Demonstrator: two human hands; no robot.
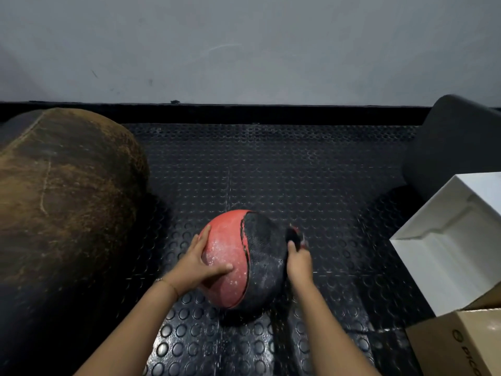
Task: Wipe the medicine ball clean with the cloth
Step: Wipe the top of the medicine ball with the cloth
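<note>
A red and black medicine ball (245,256) with white dusty specks sits on the black studded rubber floor. My left hand (202,263) lies spread on its red left side, fingers straight and thumb across the front, steadying it. My right hand (298,260) is at the ball's black right side and grips a small dark cloth with a red edge (295,236), pressed against the ball. Most of the cloth is hidden behind the ball and my fingers.
A large worn brown leather bag (65,191) lies to the left. At the right stand a dark padded roll (455,145), a white box (455,240) and a cardboard box (461,346). A grey wall (244,50) rises behind the mat.
</note>
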